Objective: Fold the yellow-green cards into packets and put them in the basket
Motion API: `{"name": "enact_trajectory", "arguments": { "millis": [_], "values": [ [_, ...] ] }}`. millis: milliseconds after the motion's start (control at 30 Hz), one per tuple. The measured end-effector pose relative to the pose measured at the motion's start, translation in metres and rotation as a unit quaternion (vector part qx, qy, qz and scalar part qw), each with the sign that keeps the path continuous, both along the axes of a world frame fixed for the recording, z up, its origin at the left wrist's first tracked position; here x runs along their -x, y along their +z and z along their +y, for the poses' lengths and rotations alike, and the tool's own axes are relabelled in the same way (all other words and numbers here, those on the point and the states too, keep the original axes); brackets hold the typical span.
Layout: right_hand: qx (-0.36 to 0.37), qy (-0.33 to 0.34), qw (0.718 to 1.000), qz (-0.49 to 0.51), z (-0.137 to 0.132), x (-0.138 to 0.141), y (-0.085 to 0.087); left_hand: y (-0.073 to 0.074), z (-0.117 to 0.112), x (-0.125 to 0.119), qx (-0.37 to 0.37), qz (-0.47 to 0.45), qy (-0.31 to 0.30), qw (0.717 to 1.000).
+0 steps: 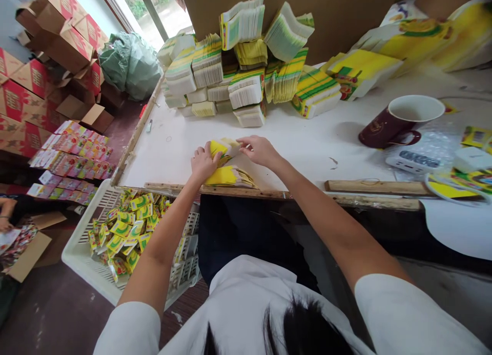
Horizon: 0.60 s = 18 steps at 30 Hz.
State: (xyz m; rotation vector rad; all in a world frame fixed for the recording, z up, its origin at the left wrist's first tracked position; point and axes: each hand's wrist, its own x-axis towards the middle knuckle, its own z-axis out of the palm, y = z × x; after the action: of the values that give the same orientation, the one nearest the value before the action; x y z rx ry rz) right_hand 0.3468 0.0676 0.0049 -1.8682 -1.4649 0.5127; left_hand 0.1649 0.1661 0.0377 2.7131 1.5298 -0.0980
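Near the front edge of the white table, my left hand (204, 163) holds a small yellow and white printed packet (223, 149), its fingers bent over the packet's left side. My right hand (258, 149) is at the packet's right end, with thumb and forefinger pinched close to its pale edge. Whether those fingertips grip the packet or something thin is too small to tell. Just below, a stack of flat yellow packets (230, 176) lies fanned out against the wooden edge strip, close under my left hand.
Bundled packet stacks (246, 91) stand along the back. A maroon mug (395, 122) and a white device (415, 159) sit at right, near a wooden strip (376, 187). A white crate (79, 247) of filled packets is below left. Cartons (28, 101) and a person's hand (5, 216) are farther left.
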Motion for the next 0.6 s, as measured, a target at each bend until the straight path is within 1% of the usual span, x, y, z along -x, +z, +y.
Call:
{"name": "enact_trajectory", "arguments": {
  "millis": [33, 133, 267, 400, 600],
  "values": [
    [-0.006, -0.021, 0.999, -0.034, 0.002, 0.004, -0.004, 0.000, 0.000, 0.000, -0.001, 0.001, -0.002, 1.000],
    [-0.004, -0.027, 0.994, -0.108, 0.004, 0.011, -0.013, -0.001, 0.000, 0.000, -0.003, 0.004, -0.001, 1.000],
    [-0.028, -0.025, 0.986, -0.162, 0.003, 0.014, -0.015, -0.002, 0.000, 0.000, -0.007, 0.002, 0.002, 1.000],
    [-0.001, -0.021, 0.986, -0.165, 0.011, 0.019, -0.011, -0.002, 0.001, 0.000, -0.003, -0.004, 0.000, 1.000],
    [0.092, -0.093, 0.983, -0.131, 0.029, 0.035, -0.010, -0.001, 0.000, 0.001, 0.005, -0.006, -0.009, 1.000]
  ]
}}
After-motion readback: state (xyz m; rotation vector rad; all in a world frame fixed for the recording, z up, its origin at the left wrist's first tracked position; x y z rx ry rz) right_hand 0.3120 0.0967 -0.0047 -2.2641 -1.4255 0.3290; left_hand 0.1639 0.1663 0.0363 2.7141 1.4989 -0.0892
